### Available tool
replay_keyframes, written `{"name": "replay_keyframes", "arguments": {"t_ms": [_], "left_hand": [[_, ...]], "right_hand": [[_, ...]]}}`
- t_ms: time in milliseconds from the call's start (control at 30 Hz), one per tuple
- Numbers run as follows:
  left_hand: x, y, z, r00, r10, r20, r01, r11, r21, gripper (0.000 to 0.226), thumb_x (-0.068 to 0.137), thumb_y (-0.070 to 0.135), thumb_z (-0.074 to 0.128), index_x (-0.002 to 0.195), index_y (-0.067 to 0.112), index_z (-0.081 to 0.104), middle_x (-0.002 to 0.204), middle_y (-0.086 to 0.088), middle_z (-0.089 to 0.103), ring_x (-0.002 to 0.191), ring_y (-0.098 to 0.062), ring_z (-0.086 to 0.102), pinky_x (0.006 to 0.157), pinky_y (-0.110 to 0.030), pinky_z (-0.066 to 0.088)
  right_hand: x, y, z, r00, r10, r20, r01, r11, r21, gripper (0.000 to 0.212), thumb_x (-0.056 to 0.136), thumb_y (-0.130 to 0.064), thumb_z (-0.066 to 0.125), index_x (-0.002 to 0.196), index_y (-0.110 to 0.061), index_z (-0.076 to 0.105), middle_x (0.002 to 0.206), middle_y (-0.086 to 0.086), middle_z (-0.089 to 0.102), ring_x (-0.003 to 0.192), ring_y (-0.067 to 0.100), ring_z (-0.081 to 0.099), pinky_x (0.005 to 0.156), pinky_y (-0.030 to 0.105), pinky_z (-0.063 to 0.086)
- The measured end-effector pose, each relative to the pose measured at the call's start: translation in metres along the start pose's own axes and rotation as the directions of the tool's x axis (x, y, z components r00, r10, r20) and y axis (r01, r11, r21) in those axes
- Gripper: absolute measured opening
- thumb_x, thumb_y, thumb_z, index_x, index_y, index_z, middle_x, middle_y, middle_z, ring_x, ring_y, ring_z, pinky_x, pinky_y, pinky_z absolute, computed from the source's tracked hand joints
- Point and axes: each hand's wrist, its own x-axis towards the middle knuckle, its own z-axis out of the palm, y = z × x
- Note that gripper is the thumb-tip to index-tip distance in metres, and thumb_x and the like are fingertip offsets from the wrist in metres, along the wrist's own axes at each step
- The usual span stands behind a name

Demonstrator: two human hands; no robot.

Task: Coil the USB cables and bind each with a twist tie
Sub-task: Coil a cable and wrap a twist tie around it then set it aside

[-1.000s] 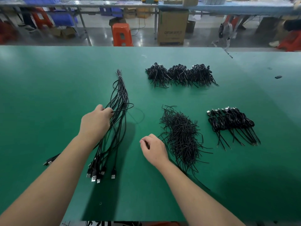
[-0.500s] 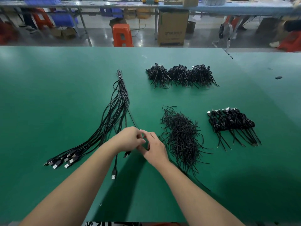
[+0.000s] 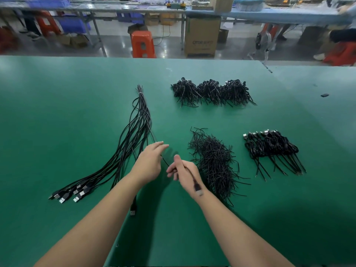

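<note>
Green matte counter [image 3: 57,112], looks like a rubbery anti-static mat, smooth with a slight sheen. The right hand [image 3: 185,173] has one thin black USB cable [image 3: 189,173] pinched between thumb and curled fingers; the cable runs over the back of the hand and its plug, black shell with a silvery metal tip, lies blurred on the wrist. From the pinch the cable goes up and left toward the loose bundle [image 3: 134,135]. The left hand [image 3: 149,162] is just beside it with fingers straight and spread a bit, holding nothing; can't tell if the fingertips actually touch the cable.

That loose bundle is a fan of long glossy black cables, gathered at the far end with a pale tie, plugs splayed out at the near left with shiny rectangular metal ends.

Right of the hands is a shaggy heap of twist ties [image 3: 213,162], short stiff black strips sticking out every which way. Further right, a neat row of coiled cables [image 3: 269,147], each bound, tails pointing toward the near edge. At the far side sit three bushy black clumps [image 3: 210,91], too tangled to make out.

Behind the counter: an orange plastic stool [image 3: 143,44] and a brown cardboard box [image 3: 202,37] with printing I can't read.
</note>
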Motion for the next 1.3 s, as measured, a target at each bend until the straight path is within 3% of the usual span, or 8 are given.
{"name": "replay_keyframes", "arguments": {"t_ms": [167, 467, 667, 833, 933, 1067, 1167, 1300], "left_hand": [[0.007, -0.002, 0.014, 0.993, 0.111, 0.03, -0.112, 0.992, 0.055, 0.027, 0.101, 0.023, 0.052, 0.115, 0.008, 0.07, 0.13, -0.011, 0.064, 0.137, -0.03, 0.044, 0.118, -0.036, 0.027], [-0.013, 0.001, 0.003, 0.971, -0.046, -0.233, -0.004, 0.978, -0.209, 0.044, 0.104, 0.044, 0.039, 0.071, 0.02, 0.057, 0.058, 0.006, 0.055, 0.057, -0.011, 0.052, 0.056, -0.031, 0.038], [-0.037, 0.017, -0.003, 0.994, -0.092, 0.057, 0.105, 0.942, -0.32, 0.054, 0.102, 0.055, 0.032, 0.07, 0.022, 0.06, 0.054, 0.006, 0.045, 0.046, -0.005, 0.04, 0.055, -0.03, 0.034], [-0.053, 0.026, -0.012, 0.906, -0.153, 0.395, 0.191, 0.98, -0.058, 0.054, 0.103, 0.052, 0.032, 0.084, 0.015, 0.066, 0.069, -0.003, 0.06, 0.049, -0.013, 0.06, 0.049, -0.026, 0.044], [-0.052, 0.032, -0.024, 0.929, -0.118, 0.35, 0.073, 0.987, 0.14, 0.051, 0.104, 0.05, 0.033, 0.1, 0.01, 0.065, 0.1, -0.009, 0.07, 0.09, -0.025, 0.065, 0.081, -0.032, 0.051], [-0.04, 0.053, -0.058, 0.993, -0.041, 0.109, 0.068, 0.963, -0.26, 0.054, 0.104, 0.051, 0.028, 0.125, 0.016, 0.062, 0.117, 0.001, 0.068, 0.109, -0.017, 0.064, 0.099, -0.037, 0.049], [-0.024, 0.066, -0.082, 0.997, -0.034, 0.071, 0.074, 0.71, -0.7, 0.054, 0.104, 0.052, 0.029, 0.127, 0.018, 0.063, 0.116, 0.002, 0.071, 0.106, -0.01, 0.067, 0.094, -0.032, 0.052], [-0.016, 0.08, -0.098, 0.987, 0.029, 0.16, 0.111, 0.598, -0.794, 0.047, 0.103, 0.046, 0.036, 0.117, 0.015, 0.068, 0.112, -0.004, 0.074, 0.088, -0.014, 0.066, 0.058, -0.022, 0.046]], "right_hand": [[0.004, -0.06, -0.034, 0.999, 0.034, -0.003, -0.033, 0.974, 0.222, 0.063, 0.102, -0.053, 0.036, 0.062, -0.015, 0.067, 0.054, 0.003, 0.061, 0.045, 0.009, 0.048, 0.046, 0.018, 0.038], [0.018, -0.132, -0.09, 0.991, -0.112, -0.073, 0.134, 0.856, 0.5, 0.028, 0.107, -0.016, 0.038, 0.104, -0.007, 0.065, 0.077, 0.002, 0.063, 0.069, 0.01, 0.057, 0.069, 0.026, 0.051], [0.025, -0.139, -0.101, 0.989, -0.085, -0.123, 0.148, 0.67, 0.727, 0.03, 0.107, -0.026, 0.037, 0.091, -0.011, 0.058, 0.08, 0.003, 0.056, 0.077, 0.016, 0.056, 0.088, 0.036, 0.055], [0.025, -0.131, -0.106, 0.996, -0.046, -0.077, 0.088, 0.668, 0.739, 0.034, 0.107, -0.035, 0.037, 0.097, -0.01, 0.059, 0.06, -0.004, 0.031, 0.05, 0.01, 0.025, 0.044, 0.022, 0.027], [0.02, -0.121, -0.096, 0.996, -0.09, 0.011, 0.063, 0.773, 0.631, 0.037, 0.106, -0.037, 0.039, 0.107, -0.008, 0.062, 0.061, -0.005, 0.028, 0.05, 0.011, 0.019, 0.041, 0.022, 0.02], [0.004, -0.107, -0.071, 0.968, -0.134, 0.213, 0.03, 0.902, 0.43, 0.034, 0.103, -0.043, 0.044, 0.103, -0.019, 0.069, 0.06, -0.007, 0.032, 0.05, 0.013, 0.02, 0.042, 0.021, 0.024], [-0.011, -0.099, -0.051, 0.931, -0.132, 0.342, 0.023, 0.952, 0.304, 0.032, 0.104, -0.041, 0.043, 0.1, -0.021, 0.067, 0.057, -0.008, 0.032, 0.048, 0.011, 0.021, 0.042, 0.019, 0.022], [-0.021, -0.094, -0.036, 0.912, -0.084, 0.402, -0.042, 0.955, 0.295, 0.031, 0.108, -0.031, 0.04, 0.11, -0.007, 0.059, 0.054, -0.013, 0.029, 0.045, 0.007, 0.02, 0.044, 0.019, 0.018]]}}
